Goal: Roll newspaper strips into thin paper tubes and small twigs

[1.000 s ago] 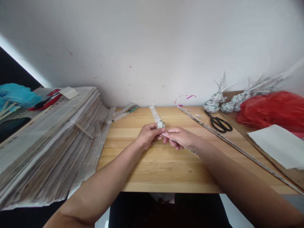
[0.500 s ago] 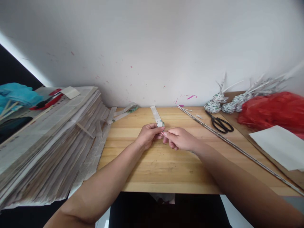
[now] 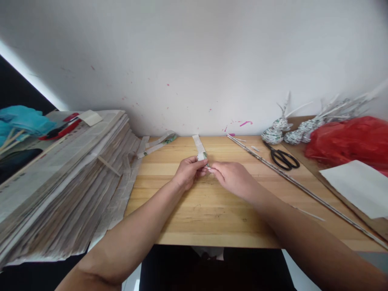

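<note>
right hand (image 3: 232,178) shifted left | both pinch paper strip (image 3: 200,148) (print unreadable) — left hand (image 3: 188,171)

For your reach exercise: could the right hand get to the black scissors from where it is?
Probably yes. The right hand is pinching the paper strip with the left hand; only bare tabletop and a thin paper rod, lying flat, separate it from the scissors.

Both forearms are bare from the lower edge of the view up to the wrists, with no sleeves showing on either one. The left hand (image 3: 187,173) and the right hand (image 3: 233,178) are bare as well: no gloves, rings, watch or bracelet can be seen. The fingernails are short and plain, so far as they show.
</note>
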The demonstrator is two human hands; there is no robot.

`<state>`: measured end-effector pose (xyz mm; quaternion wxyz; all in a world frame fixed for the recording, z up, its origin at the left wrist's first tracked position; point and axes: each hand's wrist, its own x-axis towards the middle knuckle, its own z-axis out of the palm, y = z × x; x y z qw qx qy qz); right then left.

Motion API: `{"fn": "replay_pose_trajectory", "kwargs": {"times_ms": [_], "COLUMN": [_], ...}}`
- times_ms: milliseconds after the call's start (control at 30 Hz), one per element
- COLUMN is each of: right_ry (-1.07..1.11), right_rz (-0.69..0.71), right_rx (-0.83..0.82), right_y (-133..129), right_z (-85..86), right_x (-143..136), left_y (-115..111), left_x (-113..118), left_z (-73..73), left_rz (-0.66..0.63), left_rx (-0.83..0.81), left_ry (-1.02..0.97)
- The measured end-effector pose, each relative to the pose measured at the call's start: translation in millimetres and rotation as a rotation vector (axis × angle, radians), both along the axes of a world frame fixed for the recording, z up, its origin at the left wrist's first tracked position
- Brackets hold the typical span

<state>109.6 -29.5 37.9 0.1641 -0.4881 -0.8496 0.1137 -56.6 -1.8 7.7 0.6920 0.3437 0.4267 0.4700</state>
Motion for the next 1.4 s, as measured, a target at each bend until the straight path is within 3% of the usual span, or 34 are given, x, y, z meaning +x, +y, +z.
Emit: {"fn": "replay_pose_trajectory", "kwargs": {"times_ms": [67,233,333,433,500,633,733,833,1000,1100,1400], "right_ry": [0.106,0.472,0.555,0.537,0.454,0.213,0.107,0.135,0.422,0.538,0.580], "right_rz": [-0.011,-0.104,-0.123,-0.102,-0.072,0.017,0.031,0.016,-0.048,-0.061,-0.059], "right_rx": [-0.128,-0.776,-0.914,-0.888,-0.681,-0.113,-0.027,-0.147,-0.685,-0.876,-0.945], "right_y": [1.3,6.2,9.3,9.1,6.2,-0.6,-1.5,0.5,4.9,8.2,13.4], "right_z": [0.8,0.1,-2.3,-2.9,-1.7,0.1,-0.3,0.2,1.1,-2.0,-5.0], "right_x": [-0.1,0.5,2.3,2.5,1.3,-1.4,-1.6,-1.5,-0.5,2.0,8.3], "left_y": [-0.4,-2.6,-3.4,-3.1,-2.3,-0.6,-0.6,-1.6,-3.2,-3.3,-2.5], "left_x": [0.1,-0.2,-0.4,-0.2,-0.4,-1.6,-1.8,-1.2,-0.7,-0.5,-3.7], "left_z": [-0.4,0.5,1.9,2.5,2.3,2.2,1.9,0.7,0.3,1.9,6.7], "left_rz": [-0.005,-0.041,-0.053,-0.059,-0.040,-0.012,-0.016,-0.026,-0.055,-0.073,-0.159], "left_rx": [0.020,0.078,0.080,0.098,0.109,0.091,0.071,0.072,0.105,0.076,0.023], "left_ry": [-0.012,-0.027,-0.017,-0.021,-0.019,-0.005,0.010,0.017,-0.004,-0.007,0.009]}}
